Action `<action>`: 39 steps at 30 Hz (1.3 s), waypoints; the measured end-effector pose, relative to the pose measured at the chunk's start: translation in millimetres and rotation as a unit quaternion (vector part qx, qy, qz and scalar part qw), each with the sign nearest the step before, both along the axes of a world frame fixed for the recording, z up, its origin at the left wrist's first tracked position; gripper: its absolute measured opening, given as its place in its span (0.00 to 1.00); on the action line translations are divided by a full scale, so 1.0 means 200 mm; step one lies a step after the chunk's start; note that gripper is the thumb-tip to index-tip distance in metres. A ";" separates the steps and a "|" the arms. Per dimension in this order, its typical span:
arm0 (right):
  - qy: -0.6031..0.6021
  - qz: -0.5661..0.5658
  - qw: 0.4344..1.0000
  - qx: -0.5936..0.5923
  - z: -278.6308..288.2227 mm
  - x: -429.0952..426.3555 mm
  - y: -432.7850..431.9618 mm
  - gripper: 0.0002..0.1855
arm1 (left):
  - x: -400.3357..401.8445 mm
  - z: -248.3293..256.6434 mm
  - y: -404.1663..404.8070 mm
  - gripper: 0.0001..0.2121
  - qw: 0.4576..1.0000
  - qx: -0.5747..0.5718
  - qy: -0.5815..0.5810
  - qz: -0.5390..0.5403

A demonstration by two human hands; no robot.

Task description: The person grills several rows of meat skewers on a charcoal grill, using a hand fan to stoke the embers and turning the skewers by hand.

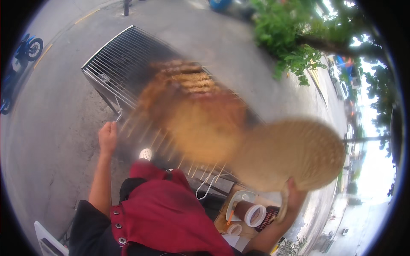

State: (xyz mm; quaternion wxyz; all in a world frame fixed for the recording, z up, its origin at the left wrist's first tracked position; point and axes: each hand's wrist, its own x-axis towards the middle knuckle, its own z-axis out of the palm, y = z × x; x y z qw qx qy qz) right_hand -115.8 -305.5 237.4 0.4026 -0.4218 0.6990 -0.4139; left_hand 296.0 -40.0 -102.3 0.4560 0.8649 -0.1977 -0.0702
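A round woven straw hand fan point(288, 153) is in my right hand point(293, 188), over the lower right end of a charcoal grill point(109, 52); its surface is partly blurred. Skewers of meat point(195, 81) lie across the grate, with their thin wooden sticks pointing towards me. A blurred orange-tan area covers the middle of the food, and what lies there cannot be made out. Near the grill's left side, my left hand point(108, 136) is curled beside a bent metal handle point(119, 116); whether the fingers hold it is unclear.
On a wooden side table point(221, 220) at the lower right stand a brown-filled plastic tub point(246, 212), a white tray point(231, 204) and an orange-handled utensil point(230, 217). Leafy branches point(278, 32) hang at the upper right. A motorcycle point(27, 48) stands far left; a white plastic chair part point(48, 238) is lower left.
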 end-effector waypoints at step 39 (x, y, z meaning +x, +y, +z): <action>0.282 0.281 0.902 -0.166 -0.25 -0.06 0.15 0.24 | -0.04 0.07 -0.05 0.17 1.000 -0.013 0.010 0.016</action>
